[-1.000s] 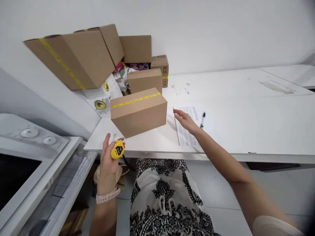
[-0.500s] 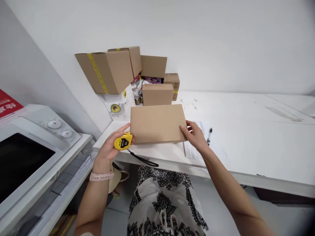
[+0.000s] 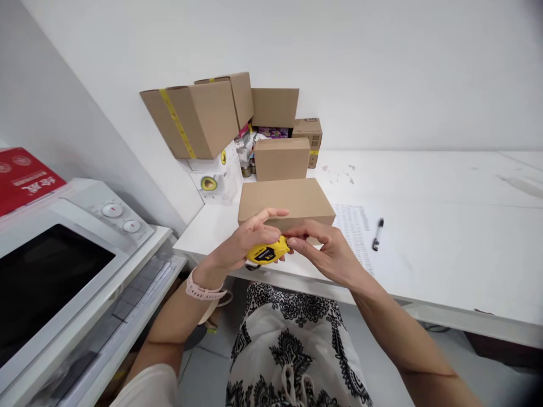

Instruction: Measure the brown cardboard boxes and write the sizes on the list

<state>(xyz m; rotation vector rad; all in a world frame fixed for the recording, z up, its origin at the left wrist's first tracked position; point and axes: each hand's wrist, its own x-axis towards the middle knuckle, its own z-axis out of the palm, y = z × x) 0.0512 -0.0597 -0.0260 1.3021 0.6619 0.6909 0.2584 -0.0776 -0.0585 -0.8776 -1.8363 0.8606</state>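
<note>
A yellow and black tape measure (image 3: 268, 252) lies in my left hand (image 3: 244, 240), whose thumb rests along its top edge. My right hand (image 3: 326, 249) pinches at the right end of the tape measure, where the tape comes out; the hook itself is hidden by the fingertips. No drawn-out tape shows. Just behind both hands, a closed cardboard box (image 3: 286, 198) lies flat on the white table (image 3: 432, 249). My hands cover part of its front side.
A printed sheet (image 3: 354, 229) and a black marker (image 3: 378, 234) lie right of the box. Behind stand a smaller box (image 3: 282, 160) and stacked cartons (image 3: 212, 116) on an avocado-printed white box (image 3: 216, 183). A microwave (image 3: 63, 265) stands at the left.
My right hand has let go of the cardboard box, which now rests on the table. Both hands have come together in front of it at the tape measure. The view has shifted slightly.
</note>
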